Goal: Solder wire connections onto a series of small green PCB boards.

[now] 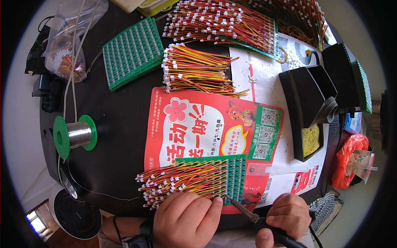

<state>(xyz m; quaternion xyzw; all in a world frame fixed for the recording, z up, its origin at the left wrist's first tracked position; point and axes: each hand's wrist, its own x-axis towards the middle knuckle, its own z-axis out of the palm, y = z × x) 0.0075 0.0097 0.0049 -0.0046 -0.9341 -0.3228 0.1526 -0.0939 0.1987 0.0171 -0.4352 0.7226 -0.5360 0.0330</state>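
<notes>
A green circuit board panel lies before me, rows of thin red, yellow and black wires with white plugs running off its left side. My left hand is closed over the nearest wires, its fingertips pressed together at the panel's near edge; the exact grip is hidden under the fingers. A soldering iron with a black handle sits in my right hand, the fingers wrapped round it. Its tip reaches the board just right of my left fingertips.
Beneath the panel lies a red-and-white printed sheet. A solder spool stands left. Farther back are loose wires, bare green panels and wired panels. A black iron stand with yellow sponge stands right.
</notes>
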